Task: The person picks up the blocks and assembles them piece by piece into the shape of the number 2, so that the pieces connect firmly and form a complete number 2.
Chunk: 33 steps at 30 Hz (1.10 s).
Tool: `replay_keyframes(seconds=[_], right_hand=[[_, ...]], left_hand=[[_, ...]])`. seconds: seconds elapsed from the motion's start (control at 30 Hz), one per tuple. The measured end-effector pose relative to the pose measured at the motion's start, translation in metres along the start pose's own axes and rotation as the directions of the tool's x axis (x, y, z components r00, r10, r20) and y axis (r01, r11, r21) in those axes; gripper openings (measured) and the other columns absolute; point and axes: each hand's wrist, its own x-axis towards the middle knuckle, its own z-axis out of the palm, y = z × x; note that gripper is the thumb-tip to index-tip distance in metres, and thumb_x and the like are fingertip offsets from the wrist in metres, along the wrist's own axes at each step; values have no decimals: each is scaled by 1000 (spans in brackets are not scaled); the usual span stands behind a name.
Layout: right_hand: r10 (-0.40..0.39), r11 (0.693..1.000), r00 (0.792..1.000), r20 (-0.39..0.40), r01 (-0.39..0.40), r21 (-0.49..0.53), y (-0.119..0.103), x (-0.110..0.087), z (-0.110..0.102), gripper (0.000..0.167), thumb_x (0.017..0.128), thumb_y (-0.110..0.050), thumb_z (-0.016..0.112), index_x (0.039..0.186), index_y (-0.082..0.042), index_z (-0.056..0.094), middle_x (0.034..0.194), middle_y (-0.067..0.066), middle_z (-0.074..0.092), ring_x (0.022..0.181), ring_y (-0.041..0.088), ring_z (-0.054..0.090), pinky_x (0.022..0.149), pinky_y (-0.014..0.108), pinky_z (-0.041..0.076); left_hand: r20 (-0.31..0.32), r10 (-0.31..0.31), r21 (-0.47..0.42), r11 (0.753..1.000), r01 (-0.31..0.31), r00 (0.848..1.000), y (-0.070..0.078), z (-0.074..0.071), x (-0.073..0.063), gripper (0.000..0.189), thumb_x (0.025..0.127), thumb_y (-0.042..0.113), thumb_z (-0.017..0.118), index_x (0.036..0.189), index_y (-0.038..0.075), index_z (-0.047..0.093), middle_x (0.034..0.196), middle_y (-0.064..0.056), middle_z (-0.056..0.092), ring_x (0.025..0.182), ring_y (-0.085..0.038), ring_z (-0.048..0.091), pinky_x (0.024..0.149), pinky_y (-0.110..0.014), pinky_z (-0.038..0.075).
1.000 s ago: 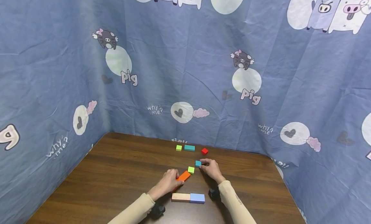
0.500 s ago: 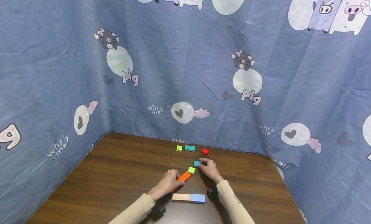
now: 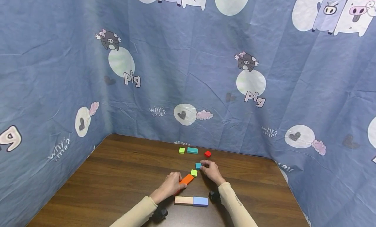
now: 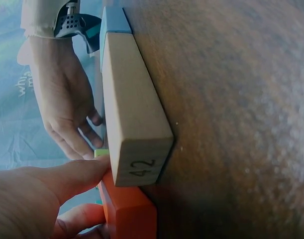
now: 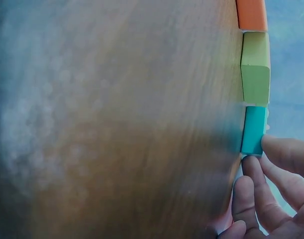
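In the head view, my left hand (image 3: 168,187) grips the orange block (image 3: 187,179), which lies slantwise on the table. The thumb lies along its near side, and part of the block is hidden under the hand. A lime-green block (image 3: 194,173) sits at the orange block's far end. Just beyond it is a small teal-blue block (image 3: 198,166), pinched at its right side by my right hand (image 3: 213,172). In the right wrist view the thumb presses the teal-blue block (image 5: 254,130), which stands close to the green block (image 5: 255,69).
Nearer me, a bare-wood block (image 3: 183,200), marked 42 on its end, lies end to end with a blue block (image 3: 200,201). Along the table's back stand another green block (image 3: 181,150), a long teal block (image 3: 192,150) and a red block (image 3: 208,153). A patterned curtain (image 3: 205,73) hangs behind.
My right hand has slid the teal-blue block a short way left, closer over the green block. The left hand and the orange block have stayed in place.
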Motion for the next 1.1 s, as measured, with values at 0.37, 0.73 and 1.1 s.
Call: replay_keyframes(seconds=[0.37, 0.73, 1.1], right_hand=[[-18, 1000, 999, 36, 17, 9, -7, 1, 2, 27, 91, -8, 63, 117, -2, 67, 112, 16, 69, 83, 19, 56, 68, 29, 47], [-21, 999, 998, 63, 19, 31, -10, 2, 4, 27, 92, -8, 63, 118, -2, 66, 109, 15, 68, 74, 15, 53, 63, 26, 46], [-19, 999, 996, 90, 16, 34, -6, 6, 9, 28, 93, -10, 61, 120, -4, 66, 106, 12, 67, 73, 12, 53, 62, 25, 46]], left_hand=[[-4, 32, -30, 999, -32, 999, 0, -2, -2, 27, 75, 17, 82, 78, -1, 61, 69, -4, 56, 59, -11, 45, 54, -25, 39], [-8, 11, -2, 1000, -11, 1000, 0, -1, 0, 28, 74, 20, 82, 78, 1, 62, 71, -3, 58, 60, -11, 45, 55, -24, 38], [-6, 17, 0, 1000, -17, 1000, 0, 0, -1, 29, 74, 20, 82, 77, 1, 61, 71, -4, 58, 60, -11, 45, 55, -24, 39]])
